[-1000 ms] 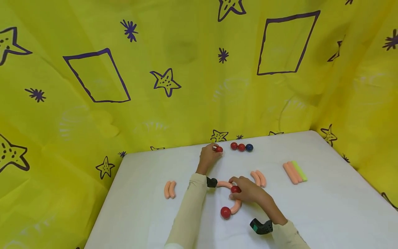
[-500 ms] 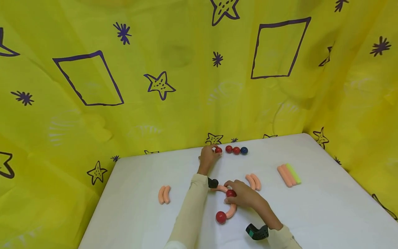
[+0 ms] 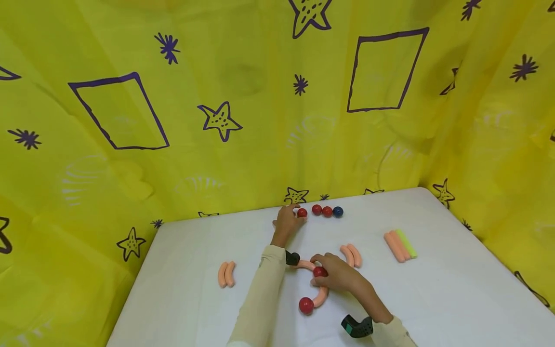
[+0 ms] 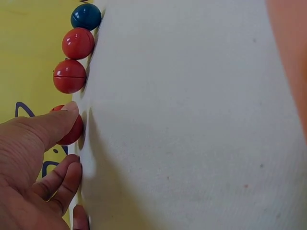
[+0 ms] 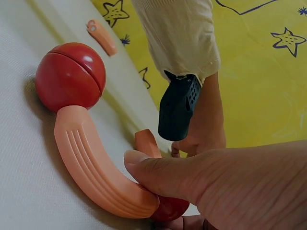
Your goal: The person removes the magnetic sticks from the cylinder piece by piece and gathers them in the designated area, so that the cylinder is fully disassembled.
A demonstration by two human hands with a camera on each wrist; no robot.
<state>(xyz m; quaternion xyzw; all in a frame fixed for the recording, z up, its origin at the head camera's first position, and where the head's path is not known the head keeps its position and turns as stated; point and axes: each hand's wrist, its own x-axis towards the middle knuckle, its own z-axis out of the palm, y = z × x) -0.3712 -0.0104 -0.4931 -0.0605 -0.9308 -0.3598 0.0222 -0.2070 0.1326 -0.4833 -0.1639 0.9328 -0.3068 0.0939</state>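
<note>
At the table's far edge my left hand (image 3: 288,225) pinches a red ball (image 4: 73,130), its thumb lying across it in the left wrist view. Just beyond, in a row, are two more red balls (image 4: 69,76) and a dark blue ball (image 4: 86,17), a small gap away. Nearer, my right hand (image 3: 341,274) grips another red ball (image 3: 320,272) that joins two curved peach-coloured sticks. One curved stick (image 5: 98,167) runs to a larger-looking red ball (image 5: 71,76) at its end. The other curved stick (image 3: 305,264) reaches left, its far end hidden by the left wrist camera.
On the white table (image 3: 186,299), a pair of curved sticks (image 3: 226,274) lies left and another curved pair (image 3: 350,255) right of the joined pieces. Straight peach sticks (image 3: 396,246) and a green stick (image 3: 406,243) lie farther right. A yellow patterned cloth (image 3: 251,159) hangs behind.
The head view has shifted slightly. My left hand's red ball has come a little nearer to the row of balls. The right hand keeps its grip on the joined red ball.
</note>
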